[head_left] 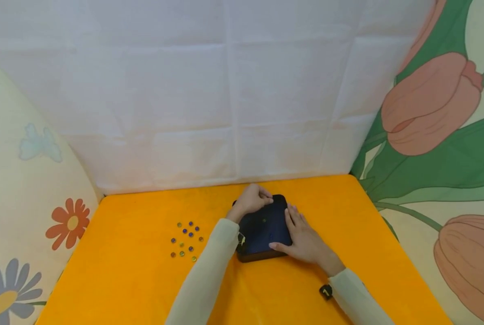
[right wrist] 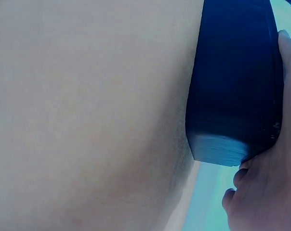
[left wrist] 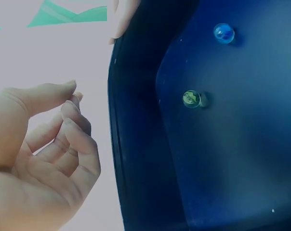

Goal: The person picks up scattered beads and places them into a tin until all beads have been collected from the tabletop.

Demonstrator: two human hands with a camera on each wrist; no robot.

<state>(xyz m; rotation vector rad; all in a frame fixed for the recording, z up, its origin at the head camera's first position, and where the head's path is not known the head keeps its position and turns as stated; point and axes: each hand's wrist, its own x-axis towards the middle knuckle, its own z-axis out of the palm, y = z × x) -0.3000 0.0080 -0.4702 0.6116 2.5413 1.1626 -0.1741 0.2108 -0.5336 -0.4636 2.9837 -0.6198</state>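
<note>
A dark blue tray [head_left: 255,243] with a black rim lies at the far middle of the table. My left hand [head_left: 252,199] is above its far part, fingers curled and thumb meeting fingertips; in the left wrist view, whether the left hand [left wrist: 54,144] pinches something small is hidden. My right hand [head_left: 307,241] rests against the tray's right side, fingers straight along it and thumb over the near rim. Inside the tray lie a blue marble [left wrist: 224,33] and a green marble [left wrist: 191,99]. The right wrist view shows the tray's wall [right wrist: 234,72] beside blurred skin.
Several loose marbles [head_left: 191,234], blue, green and amber, are scattered on the orange tablecloth [head_left: 124,271] left of the tray. A white cloth [head_left: 177,90] hangs behind the table. Flower-printed cloths [head_left: 433,104] stand at both sides.
</note>
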